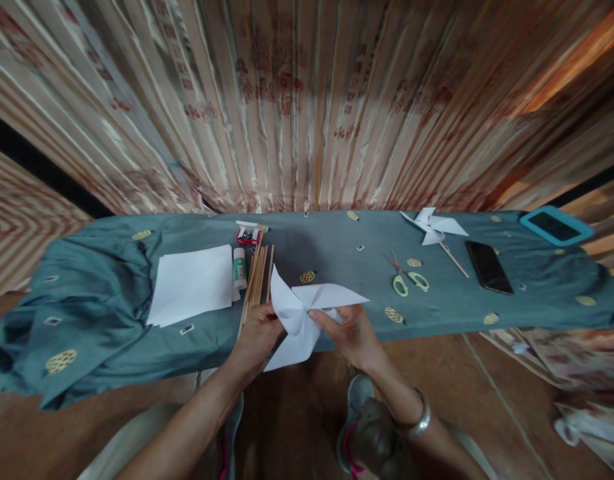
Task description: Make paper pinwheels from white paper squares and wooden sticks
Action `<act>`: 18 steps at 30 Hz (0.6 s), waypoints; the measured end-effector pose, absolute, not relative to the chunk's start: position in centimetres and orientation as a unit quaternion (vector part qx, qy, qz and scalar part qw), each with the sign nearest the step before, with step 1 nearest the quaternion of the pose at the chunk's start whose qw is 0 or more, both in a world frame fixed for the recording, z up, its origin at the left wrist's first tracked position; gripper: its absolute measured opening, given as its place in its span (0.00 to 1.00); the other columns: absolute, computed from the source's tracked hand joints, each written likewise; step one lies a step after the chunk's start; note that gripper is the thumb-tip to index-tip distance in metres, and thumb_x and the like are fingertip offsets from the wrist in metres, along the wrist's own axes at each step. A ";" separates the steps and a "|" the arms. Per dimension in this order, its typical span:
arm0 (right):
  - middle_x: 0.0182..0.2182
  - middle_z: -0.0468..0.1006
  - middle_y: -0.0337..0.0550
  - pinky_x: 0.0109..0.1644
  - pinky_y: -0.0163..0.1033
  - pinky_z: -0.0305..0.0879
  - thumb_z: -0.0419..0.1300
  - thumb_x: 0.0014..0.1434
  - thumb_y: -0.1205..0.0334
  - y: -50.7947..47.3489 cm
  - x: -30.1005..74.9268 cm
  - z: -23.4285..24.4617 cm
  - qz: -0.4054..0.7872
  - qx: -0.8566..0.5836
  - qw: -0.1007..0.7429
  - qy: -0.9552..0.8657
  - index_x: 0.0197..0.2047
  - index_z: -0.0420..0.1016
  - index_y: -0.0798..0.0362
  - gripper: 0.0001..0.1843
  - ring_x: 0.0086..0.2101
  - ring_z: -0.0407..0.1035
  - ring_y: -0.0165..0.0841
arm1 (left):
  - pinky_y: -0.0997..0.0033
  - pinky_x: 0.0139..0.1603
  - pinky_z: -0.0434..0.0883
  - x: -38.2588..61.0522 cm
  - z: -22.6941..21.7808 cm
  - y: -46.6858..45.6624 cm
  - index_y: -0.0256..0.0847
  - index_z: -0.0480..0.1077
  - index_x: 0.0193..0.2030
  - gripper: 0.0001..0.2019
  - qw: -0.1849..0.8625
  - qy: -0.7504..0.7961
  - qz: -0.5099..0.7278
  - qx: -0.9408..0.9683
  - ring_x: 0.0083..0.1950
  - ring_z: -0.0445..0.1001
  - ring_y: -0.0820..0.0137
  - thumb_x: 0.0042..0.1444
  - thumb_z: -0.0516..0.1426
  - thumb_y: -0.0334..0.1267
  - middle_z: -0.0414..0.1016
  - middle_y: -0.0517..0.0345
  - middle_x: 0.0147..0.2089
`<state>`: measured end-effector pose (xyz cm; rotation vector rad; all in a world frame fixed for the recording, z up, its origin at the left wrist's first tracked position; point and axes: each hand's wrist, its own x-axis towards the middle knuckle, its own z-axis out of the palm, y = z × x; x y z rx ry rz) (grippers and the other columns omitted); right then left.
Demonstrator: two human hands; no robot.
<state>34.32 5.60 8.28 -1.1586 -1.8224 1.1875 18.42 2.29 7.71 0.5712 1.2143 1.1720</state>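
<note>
Both hands hold a white paper pinwheel above the front edge of the cloth-covered table. My left hand is closed on the pinwheel's left side, its fingertips partly hidden behind the paper. My right hand grips from the right, with the thumb pressed near the centre where the folded points meet. No stick shows on this pinwheel. Just beyond my left hand lie several thin wooden sticks. To the right is a pair of scissors with yellow-green handles, blades apart.
A stack of white paper and a glue stick lie left, below a small red box. A pinwheel on a stick, a black phone and a blue-framed tablet lie right. A curtain hangs behind the table.
</note>
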 end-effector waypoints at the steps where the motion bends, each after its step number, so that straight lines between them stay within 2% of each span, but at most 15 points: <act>1: 0.40 0.83 0.45 0.50 0.44 0.68 0.60 0.59 0.58 5.6 34.4 8.3 0.456 -0.438 0.335 -0.698 0.40 0.79 0.53 0.10 0.43 0.75 0.40 | 0.67 0.32 0.74 18.4 7.7 2.3 0.35 0.79 0.27 0.14 0.629 0.528 0.512 0.253 0.29 0.78 0.62 0.31 0.70 0.39 0.78 0.55 0.22; 6: 0.42 0.82 0.45 0.52 0.45 0.69 0.59 0.60 0.58 5.6 34.5 8.3 0.470 -0.422 0.341 -0.697 0.43 0.79 0.52 0.11 0.46 0.74 0.40 | 0.72 0.25 0.70 18.3 7.4 2.4 0.36 0.79 0.24 0.12 0.600 0.549 0.500 0.297 0.23 0.74 0.68 0.32 0.70 0.40 0.77 0.57 0.21; 13: 0.42 0.82 0.45 0.52 0.43 0.69 0.60 0.59 0.58 5.6 34.4 8.0 0.482 -0.417 0.359 -0.682 0.43 0.79 0.52 0.12 0.45 0.75 0.39 | 0.71 0.25 0.71 17.9 6.7 2.5 0.38 0.80 0.24 0.10 0.586 0.545 0.495 0.340 0.22 0.73 0.68 0.36 0.68 0.41 0.77 0.57 0.20; 18: 0.42 0.82 0.45 0.52 0.44 0.68 0.59 0.59 0.58 5.5 34.5 7.5 0.487 -0.424 0.359 -0.674 0.45 0.78 0.52 0.13 0.45 0.74 0.39 | 0.74 0.22 0.68 17.9 6.8 2.3 0.39 0.81 0.26 0.10 0.565 0.563 0.482 0.363 0.21 0.73 0.68 0.39 0.67 0.44 0.75 0.57 0.18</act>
